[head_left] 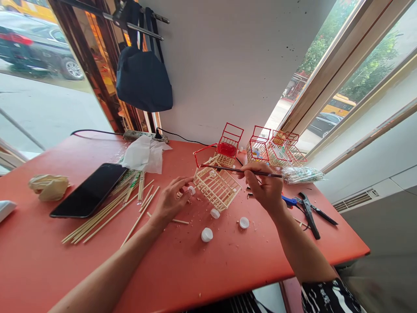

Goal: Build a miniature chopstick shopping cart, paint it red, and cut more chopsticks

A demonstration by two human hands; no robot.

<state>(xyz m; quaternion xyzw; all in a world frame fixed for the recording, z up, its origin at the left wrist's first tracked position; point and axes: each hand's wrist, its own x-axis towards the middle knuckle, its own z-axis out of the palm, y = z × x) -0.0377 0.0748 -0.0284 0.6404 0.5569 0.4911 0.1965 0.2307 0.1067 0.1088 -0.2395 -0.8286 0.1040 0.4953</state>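
A small cart built of thin wooden sticks (218, 189) is tilted in the middle of the table, with a partly red-painted handle frame (204, 155) at its far left. White bottle caps sit at its corners like wheels. My left hand (172, 198) pinches the cart's left end, close to a white cap (191, 190). In my right hand (264, 187) is a slim dark paintbrush (234, 169), held across the top of the cart. Its tip reaches the lower end of the red frame. A red paint dish (227, 149) stands just behind.
More red-framed stick carts (259, 143) stand at the back right, near a bag of sticks (302, 174). Pliers (311, 213) lie at right. Loose caps (206, 235) lie in front. Left are wooden sticks (97, 217), a black phone (89, 191) and crumpled tissue (145, 152).
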